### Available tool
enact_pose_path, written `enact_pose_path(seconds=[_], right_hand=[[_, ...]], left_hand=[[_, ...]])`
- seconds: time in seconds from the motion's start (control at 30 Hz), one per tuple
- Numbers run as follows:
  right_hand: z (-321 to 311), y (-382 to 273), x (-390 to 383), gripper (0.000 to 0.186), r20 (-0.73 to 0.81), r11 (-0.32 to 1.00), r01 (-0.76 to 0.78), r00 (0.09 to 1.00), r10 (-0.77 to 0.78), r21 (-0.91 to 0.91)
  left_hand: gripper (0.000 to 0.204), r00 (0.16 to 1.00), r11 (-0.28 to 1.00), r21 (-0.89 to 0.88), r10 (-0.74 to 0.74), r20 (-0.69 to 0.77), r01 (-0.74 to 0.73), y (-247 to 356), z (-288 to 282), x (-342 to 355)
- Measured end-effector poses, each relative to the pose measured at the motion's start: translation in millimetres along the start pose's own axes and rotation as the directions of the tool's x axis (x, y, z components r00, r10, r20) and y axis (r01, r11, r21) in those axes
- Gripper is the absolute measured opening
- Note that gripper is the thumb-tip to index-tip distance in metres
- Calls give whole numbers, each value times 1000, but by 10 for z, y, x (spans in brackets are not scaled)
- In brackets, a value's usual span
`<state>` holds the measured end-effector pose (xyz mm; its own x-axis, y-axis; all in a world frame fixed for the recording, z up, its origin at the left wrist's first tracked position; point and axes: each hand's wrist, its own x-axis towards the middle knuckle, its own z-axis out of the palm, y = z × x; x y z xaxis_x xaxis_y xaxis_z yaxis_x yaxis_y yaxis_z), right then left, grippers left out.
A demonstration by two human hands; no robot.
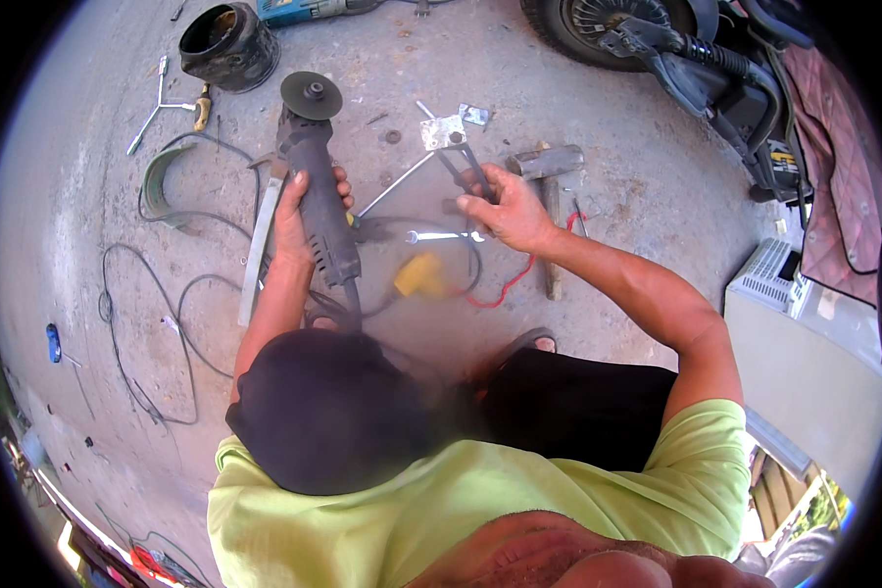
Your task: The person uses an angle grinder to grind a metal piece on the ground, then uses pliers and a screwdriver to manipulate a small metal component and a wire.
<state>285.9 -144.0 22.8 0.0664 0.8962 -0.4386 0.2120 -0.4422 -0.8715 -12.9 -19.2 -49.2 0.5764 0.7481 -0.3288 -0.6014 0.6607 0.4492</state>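
Black angle grinder (321,196), clamped round the body by the person's left hand (290,218), disc end pointing away from them. Right hand (514,209), well apart from the left, closed on the near end of a dark metal bracket (448,165); pale plate (441,133) at its far end. Silver wrench (443,236) lies near that hand on concrete floor (612,314), wood-handled hammer (553,230) to its right. I can't identify the blurred yellow thing (418,275).

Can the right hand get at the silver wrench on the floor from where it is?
Probably yes, once its grip is freed: the right hand now holds the metal bracket. The wrench lies close by on the concrete floor, with nothing seen covering it.
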Motion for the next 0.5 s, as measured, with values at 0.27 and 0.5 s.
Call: enact_pose_path(seconds=[0.27, 0.5], right_hand=[[-448, -165, 136, 25, -120, 993, -65, 990, 77, 98], [-522, -264, 296, 22, -60, 998, -62, 996, 62, 16]], left_hand=[[78, 997, 998, -41, 56, 59, -54, 292, -595, -692], [85, 984, 984, -69, 160, -78, -165, 398, -909, -1379]])
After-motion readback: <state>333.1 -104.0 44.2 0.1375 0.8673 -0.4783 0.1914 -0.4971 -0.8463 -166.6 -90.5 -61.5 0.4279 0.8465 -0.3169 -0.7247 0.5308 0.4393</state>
